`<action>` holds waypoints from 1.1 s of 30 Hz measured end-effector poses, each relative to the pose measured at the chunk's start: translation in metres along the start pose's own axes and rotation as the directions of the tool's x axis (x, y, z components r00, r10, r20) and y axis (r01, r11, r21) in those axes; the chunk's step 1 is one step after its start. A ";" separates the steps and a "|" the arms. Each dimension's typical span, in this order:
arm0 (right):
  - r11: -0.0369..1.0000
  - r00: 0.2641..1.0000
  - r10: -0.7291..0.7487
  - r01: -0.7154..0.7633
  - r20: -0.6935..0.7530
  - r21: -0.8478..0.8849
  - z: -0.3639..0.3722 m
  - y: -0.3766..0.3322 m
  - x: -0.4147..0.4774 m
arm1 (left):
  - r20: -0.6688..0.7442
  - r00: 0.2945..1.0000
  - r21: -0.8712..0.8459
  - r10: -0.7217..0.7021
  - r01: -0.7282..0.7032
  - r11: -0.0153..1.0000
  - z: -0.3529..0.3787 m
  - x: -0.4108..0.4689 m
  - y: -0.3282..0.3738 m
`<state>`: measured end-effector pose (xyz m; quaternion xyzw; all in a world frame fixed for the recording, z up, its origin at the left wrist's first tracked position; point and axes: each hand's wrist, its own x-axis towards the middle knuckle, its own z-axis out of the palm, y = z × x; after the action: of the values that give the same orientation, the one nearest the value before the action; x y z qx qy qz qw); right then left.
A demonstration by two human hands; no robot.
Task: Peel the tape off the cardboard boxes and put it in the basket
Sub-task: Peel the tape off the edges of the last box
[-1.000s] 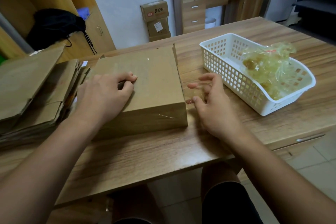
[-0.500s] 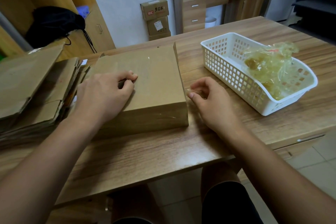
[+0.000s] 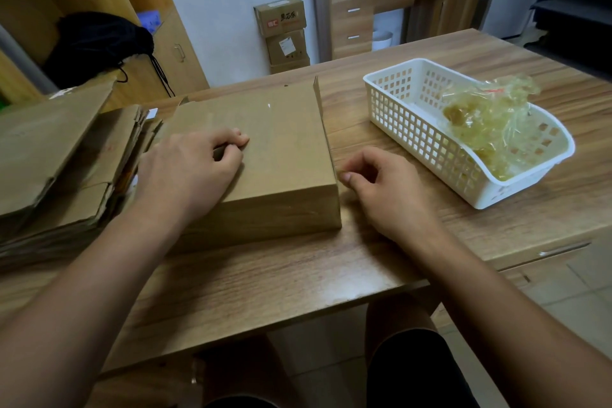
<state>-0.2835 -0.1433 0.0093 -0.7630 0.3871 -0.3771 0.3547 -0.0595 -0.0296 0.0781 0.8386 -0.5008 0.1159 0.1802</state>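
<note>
Centre frame, a person's left hand (image 3: 188, 172) presses curled fingers onto the cardboard box (image 3: 281, 149). The right hand (image 3: 381, 189) curls tight at the box's right edge; whether it pinches tape is unclear. Peeled tape (image 3: 490, 126) sits in the white basket (image 3: 414, 129), right of frame.

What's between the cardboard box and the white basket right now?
In the head view, the right hand, thumb near the right edge of the cardboard box; otherwise bare wooden table up to the basket.
</note>
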 end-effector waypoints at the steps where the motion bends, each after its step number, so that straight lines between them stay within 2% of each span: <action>1: 1.000 1.000 0.004 -0.004 0.000 0.026 0.000 0.001 -0.003 | 0.005 1.000 -0.002 -0.009 0.009 1.000 0.000 0.000 0.000; 5: 0.994 1.000 -0.014 0.013 0.014 0.106 -0.004 0.003 -0.017 | 0.021 0.999 0.009 -0.036 0.036 0.999 0.000 0.002 0.001; 9: 0.992 0.997 -0.070 0.065 0.044 0.108 -0.013 0.001 -0.035 | 0.019 0.999 0.000 -0.034 0.034 0.999 0.000 0.000 0.003; 17: 0.985 0.995 -0.088 0.082 0.035 0.149 -0.014 -0.002 -0.070 | 0.013 1.000 0.036 -0.026 0.026 0.999 0.001 0.001 0.003; 21: 0.979 0.985 -0.170 0.165 0.033 0.119 -0.018 -0.006 -0.085 | 0.002 1.000 0.017 -0.022 0.022 1.000 0.001 -0.001 0.004; 25: 0.978 0.972 -0.203 0.195 0.115 0.079 -0.023 -0.012 -0.091 | 0.014 1.000 0.026 -0.026 0.025 0.999 0.002 -0.001 0.005; 29: 0.989 0.969 -0.145 0.150 0.202 -0.012 -0.033 -0.016 -0.076 | 0.022 0.999 0.049 -0.023 0.022 0.999 0.002 0.000 0.006; 33: 0.996 0.980 -0.071 0.080 0.184 -0.042 -0.040 -0.020 -0.050 | 0.010 1.000 0.070 0.008 -0.008 0.998 0.003 -0.001 0.004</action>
<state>-0.3316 -0.1013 0.0295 -0.8170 0.3328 -0.3092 0.3551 -0.0638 -0.0318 0.0761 0.8429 -0.5006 0.1301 0.1481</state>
